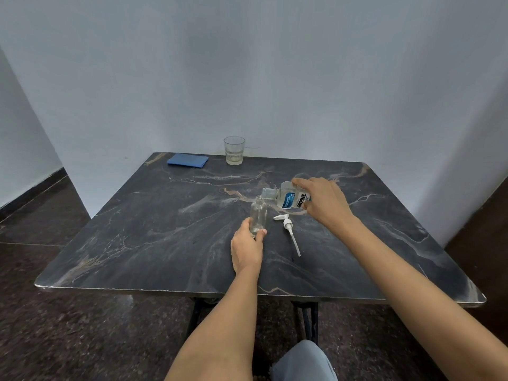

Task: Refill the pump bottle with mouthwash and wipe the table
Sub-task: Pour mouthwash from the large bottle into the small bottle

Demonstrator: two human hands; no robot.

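Drinking glass [234, 150] at table's far edge

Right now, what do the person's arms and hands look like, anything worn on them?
Both forearms are bare up to the frame edge: no sleeves show. The left hand and right hand wear no gloves, and no rings, watch or bracelet are visible on fingers or wrists. No markings show.
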